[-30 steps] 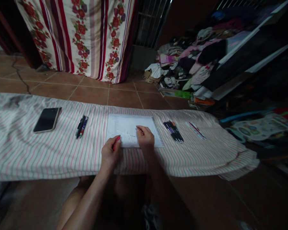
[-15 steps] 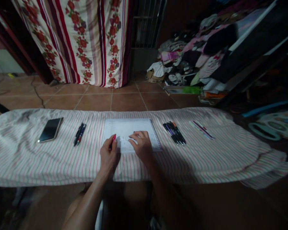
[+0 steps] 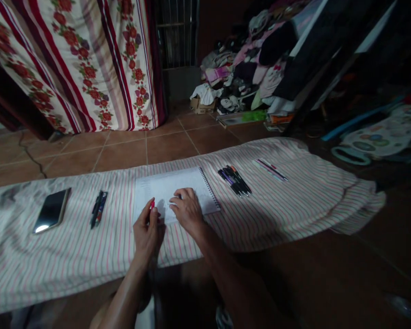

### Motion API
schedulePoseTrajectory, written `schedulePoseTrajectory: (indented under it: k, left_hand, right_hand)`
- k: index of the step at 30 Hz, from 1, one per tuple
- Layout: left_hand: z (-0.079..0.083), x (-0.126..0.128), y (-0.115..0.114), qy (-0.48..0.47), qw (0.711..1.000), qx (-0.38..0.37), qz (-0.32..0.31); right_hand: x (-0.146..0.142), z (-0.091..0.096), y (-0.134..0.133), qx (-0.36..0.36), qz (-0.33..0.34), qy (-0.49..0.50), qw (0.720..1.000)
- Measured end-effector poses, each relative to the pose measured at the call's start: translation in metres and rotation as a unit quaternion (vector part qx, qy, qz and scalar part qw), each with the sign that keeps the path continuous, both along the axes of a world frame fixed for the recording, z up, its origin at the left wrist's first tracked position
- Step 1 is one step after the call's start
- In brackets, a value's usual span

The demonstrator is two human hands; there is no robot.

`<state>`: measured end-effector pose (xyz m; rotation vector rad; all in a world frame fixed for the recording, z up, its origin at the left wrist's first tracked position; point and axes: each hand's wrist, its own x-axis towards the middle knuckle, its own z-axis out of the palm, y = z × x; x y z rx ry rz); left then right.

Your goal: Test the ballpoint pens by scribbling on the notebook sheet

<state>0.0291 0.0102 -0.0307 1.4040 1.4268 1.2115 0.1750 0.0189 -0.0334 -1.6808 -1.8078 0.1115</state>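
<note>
1 spiral pad (image 3: 185, 179): L hand (image 3: 145, 230) near left, gripping pink item (image 3: 152, 204); R hand (image 3: 188, 209) curled, contents unclear. Step: handwork over pad; next prob. needs pad steady.

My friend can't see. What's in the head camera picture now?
A person's left hand holds a small pink object while their right hand is over a spiral notebook. The notebook lies on a striped cloth, with pens and a phone to its left and more pens to its right.
</note>
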Motion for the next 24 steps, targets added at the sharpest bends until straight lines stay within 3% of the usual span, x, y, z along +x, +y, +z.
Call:
schedulePoseTrajectory:
  k: [14,24]
  left_hand:
    - [-0.007,-0.009,0.004,0.028,0.999,0.010,-0.014]
    - [-0.002,-0.015,0.006,0.026,1.000,-0.005,-0.015]
  right_hand:
    - [-0.007,-0.004,0.003,0.028,-0.010,-0.020,0.999]
    - [-0.005,-0.002,0.003,0.085,-0.012,0.050,0.995]
